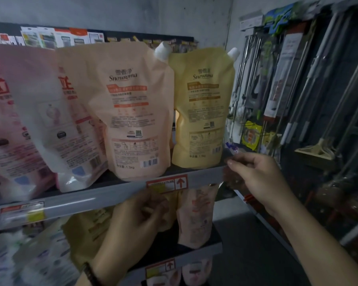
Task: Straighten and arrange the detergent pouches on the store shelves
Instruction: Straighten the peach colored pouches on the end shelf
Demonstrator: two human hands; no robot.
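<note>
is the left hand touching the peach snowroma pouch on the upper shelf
Apart. The head view shows the left hand below the shelf rail, with the rail between it and the peach pouch.

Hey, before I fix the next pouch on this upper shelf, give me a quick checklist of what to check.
1. Yellow pouch standing upright: ok.
2. Peach pouch standing, spout up: ok.
3. White-and-pink pouches straight: not ok, tilted and overlapping.
4. Right hand free: ok, nothing seen in it.
5. Left hand free: cannot tell, blurred.
6. Lower-shelf pouches straight: cannot tell, partly hidden.
</note>
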